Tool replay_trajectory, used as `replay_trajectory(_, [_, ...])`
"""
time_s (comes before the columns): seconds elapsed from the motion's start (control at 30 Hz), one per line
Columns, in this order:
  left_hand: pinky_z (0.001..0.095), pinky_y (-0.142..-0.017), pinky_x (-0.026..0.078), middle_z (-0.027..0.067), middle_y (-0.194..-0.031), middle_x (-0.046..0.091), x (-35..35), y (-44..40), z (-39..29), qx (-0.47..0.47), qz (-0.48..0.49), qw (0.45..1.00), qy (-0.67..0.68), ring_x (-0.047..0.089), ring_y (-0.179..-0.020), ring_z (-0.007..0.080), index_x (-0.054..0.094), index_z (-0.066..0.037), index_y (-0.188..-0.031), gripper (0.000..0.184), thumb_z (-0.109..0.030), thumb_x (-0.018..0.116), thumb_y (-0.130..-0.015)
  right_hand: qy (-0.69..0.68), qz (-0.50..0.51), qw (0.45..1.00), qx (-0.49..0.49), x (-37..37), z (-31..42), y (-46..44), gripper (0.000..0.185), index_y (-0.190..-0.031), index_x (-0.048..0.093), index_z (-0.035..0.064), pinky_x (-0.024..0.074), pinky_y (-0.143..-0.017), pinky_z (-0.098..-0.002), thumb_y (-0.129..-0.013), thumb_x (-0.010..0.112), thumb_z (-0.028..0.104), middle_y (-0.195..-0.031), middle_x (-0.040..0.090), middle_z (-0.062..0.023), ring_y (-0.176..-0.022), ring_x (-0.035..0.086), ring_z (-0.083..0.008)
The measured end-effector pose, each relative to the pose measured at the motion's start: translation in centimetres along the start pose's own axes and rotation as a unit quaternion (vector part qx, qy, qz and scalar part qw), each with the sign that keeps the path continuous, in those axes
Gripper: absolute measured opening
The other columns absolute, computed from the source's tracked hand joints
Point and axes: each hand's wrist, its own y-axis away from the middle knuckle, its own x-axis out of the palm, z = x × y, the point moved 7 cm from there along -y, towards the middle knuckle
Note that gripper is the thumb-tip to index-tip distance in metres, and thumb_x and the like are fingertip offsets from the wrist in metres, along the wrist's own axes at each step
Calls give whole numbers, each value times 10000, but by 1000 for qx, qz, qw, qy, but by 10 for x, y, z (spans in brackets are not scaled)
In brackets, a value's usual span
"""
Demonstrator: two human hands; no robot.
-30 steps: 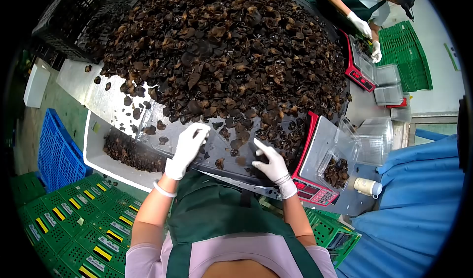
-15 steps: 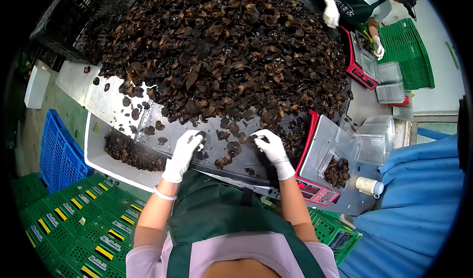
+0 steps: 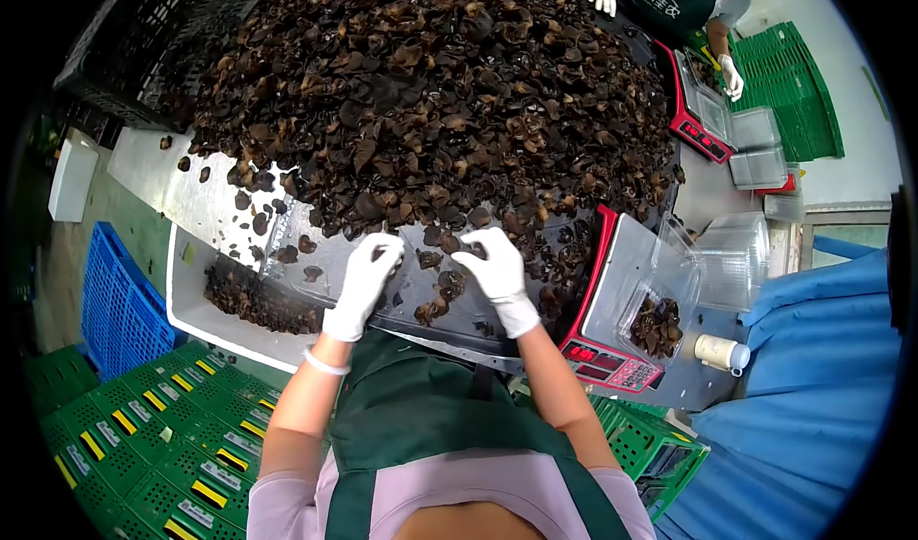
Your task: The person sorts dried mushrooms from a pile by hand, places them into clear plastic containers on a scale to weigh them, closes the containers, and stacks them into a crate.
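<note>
Both my hands wear white gloves and hover over the grey table, in front of a large heap of dark brown wood ear mushrooms. My left hand has its fingers curled together near the heap's front edge. Whatever lies between those fingertips is hidden. My right hand has thumb and forefinger apart, beside a few loose wood ear pieces. On the red-edged scale to my right sits a clear plastic box with mushrooms in it.
A white bin holding dark bits stands at left, above green crates. Stacked clear boxes and a capped bottle are at right. Across the table, a gloved co-worker stands by a second scale.
My right hand has moved left and away from me, toward the loose pieces; its fingers are spread wider. My left hand has shifted slightly forward. The co-worker's one hand has moved left.
</note>
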Motion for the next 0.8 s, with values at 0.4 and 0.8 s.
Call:
replay_trajectory(0.4, [328, -811, 476, 118, -979, 638, 31, 23, -17, 96, 124, 972, -176, 616, -896, 253, 652, -62, -1064, 234, -165, 615, -858, -592, 112, 705, 375, 38, -47, 27, 242, -1032, 630, 42, 451, -502, -215, -904, 589, 244, -825, 636, -15, -651, 565, -78])
replay_trajectory(0.8, [324, -890, 461, 133, -1161, 575, -33, -3, -72, 274, -165, 901, -291, 568, -1055, 273, 590, -71, -1175, 371, -58, 639, -807, -559, 126, 770, 282, -8, -23, 31, 383, -1235, 507, 10, 504, -552, -245, -917, 561, 217, -996, 630, -96, -774, 618, -140])
